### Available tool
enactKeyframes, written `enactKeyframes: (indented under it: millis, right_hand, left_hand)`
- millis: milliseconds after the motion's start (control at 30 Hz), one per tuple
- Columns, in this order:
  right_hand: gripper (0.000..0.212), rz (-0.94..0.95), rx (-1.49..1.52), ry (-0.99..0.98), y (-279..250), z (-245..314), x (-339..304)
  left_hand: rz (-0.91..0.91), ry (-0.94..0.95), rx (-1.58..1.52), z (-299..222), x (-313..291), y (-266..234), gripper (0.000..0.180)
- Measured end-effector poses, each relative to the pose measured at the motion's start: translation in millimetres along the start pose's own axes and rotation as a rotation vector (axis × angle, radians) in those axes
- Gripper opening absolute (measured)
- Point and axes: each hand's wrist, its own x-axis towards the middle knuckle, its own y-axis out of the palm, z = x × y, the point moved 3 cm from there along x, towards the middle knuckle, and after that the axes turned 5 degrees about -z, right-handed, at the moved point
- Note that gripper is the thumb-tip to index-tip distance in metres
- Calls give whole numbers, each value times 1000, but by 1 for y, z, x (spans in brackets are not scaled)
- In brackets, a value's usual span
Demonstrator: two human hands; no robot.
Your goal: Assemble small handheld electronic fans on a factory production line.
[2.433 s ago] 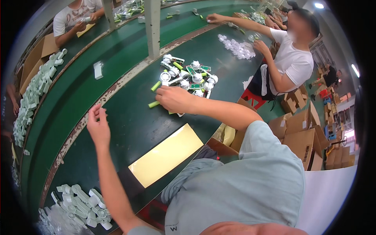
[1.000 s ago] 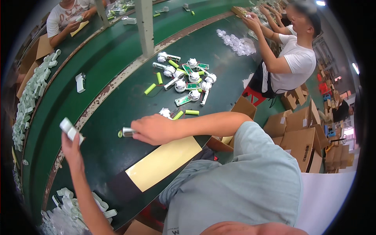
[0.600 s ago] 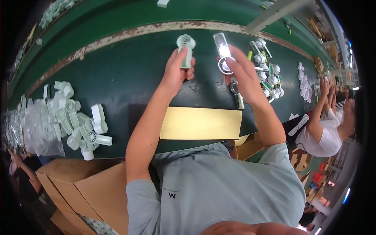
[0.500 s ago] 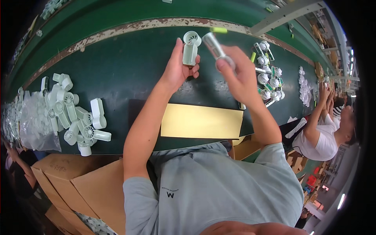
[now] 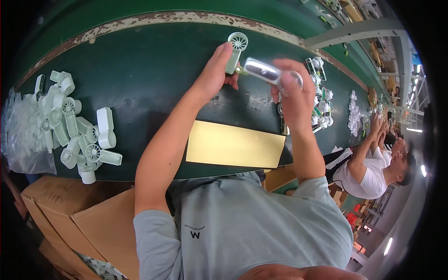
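Note:
Near the far side of the green-topped table, my left hand (image 5: 213, 74) is closed around a pale green plastic fan housing (image 5: 233, 60), its round spoked grille pointing away from me. To its right, my right hand (image 5: 298, 95) grips a pale fan part (image 5: 263, 71) with a shiny oblong panel and a round end under my thumb. The oblong end points toward the housing, apart from it or just touching; I cannot tell. Between the two shows a small yellow-green piece (image 5: 240, 69), partly hidden.
Several pale green housings (image 5: 70, 123) lie heaped at left beside a clear plastic bag (image 5: 30, 140). A yellow board (image 5: 235, 144) lies at the near edge. Behind my right hand are fan assemblies (image 5: 323, 107), then white parts (image 5: 353, 114). A co-worker (image 5: 366, 175) sits at right.
My right hand has turned the fan part to lie more level, its panel now facing up. The view has shifted slightly. The housing stays in my left hand, whose thumb now lies further along it.

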Motion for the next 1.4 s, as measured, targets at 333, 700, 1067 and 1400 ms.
enactKeyframes:
  millis: [333,700,1067,1400]
  right_hand:
    - [32,-119,774,572,7,-30,15]
    - [30,-229,166,102,-4,-28,11]
    - [34,-197,-324,-132,-10,-8,45]
    - [39,-244,-301,-430,7,-4,47]
  left_hand:
    - [146,33,37,-6,-10,11,69]
    - [86,53,157,-1,-9,8,46]
    - [301,-32,377,4,-18,13,41]
    - [363,-26,112,-10,-14,3,26]
